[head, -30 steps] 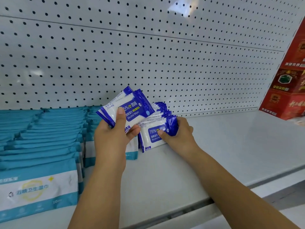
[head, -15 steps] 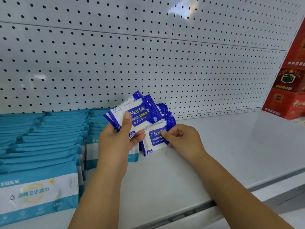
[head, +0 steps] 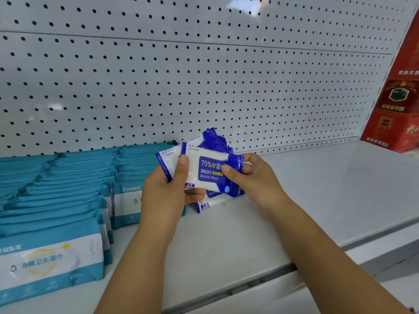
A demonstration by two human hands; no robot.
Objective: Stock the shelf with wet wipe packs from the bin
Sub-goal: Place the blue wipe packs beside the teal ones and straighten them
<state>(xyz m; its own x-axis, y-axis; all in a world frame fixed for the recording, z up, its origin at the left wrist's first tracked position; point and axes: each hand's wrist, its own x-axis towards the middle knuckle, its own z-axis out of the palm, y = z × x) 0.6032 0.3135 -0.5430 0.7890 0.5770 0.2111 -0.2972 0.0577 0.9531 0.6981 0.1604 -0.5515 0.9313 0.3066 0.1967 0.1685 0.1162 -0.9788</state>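
My left hand (head: 165, 196) grips a small stack of blue-and-white alcohol wipe packs (head: 172, 162) above the white shelf (head: 306, 189). My right hand (head: 256, 180) pinches the right end of the front pack (head: 208, 171) of that stack, thumb on its face. Behind and below them, a row of the same blue packs (head: 208, 203) stands on the shelf against the pegboard, mostly hidden by the held packs. The bin is not in view.
Rows of teal-and-white wipe packs (head: 56, 200) fill the shelf's left part. Red boxes (head: 399, 105) stand at the far right. The white pegboard back wall (head: 204, 87) rises behind. The shelf's front edge (head: 317, 259) runs across the lower right.
My right hand left the standing row on the shelf and rose to take the front pack held in my left hand. My left hand shifted slightly right with its stack.
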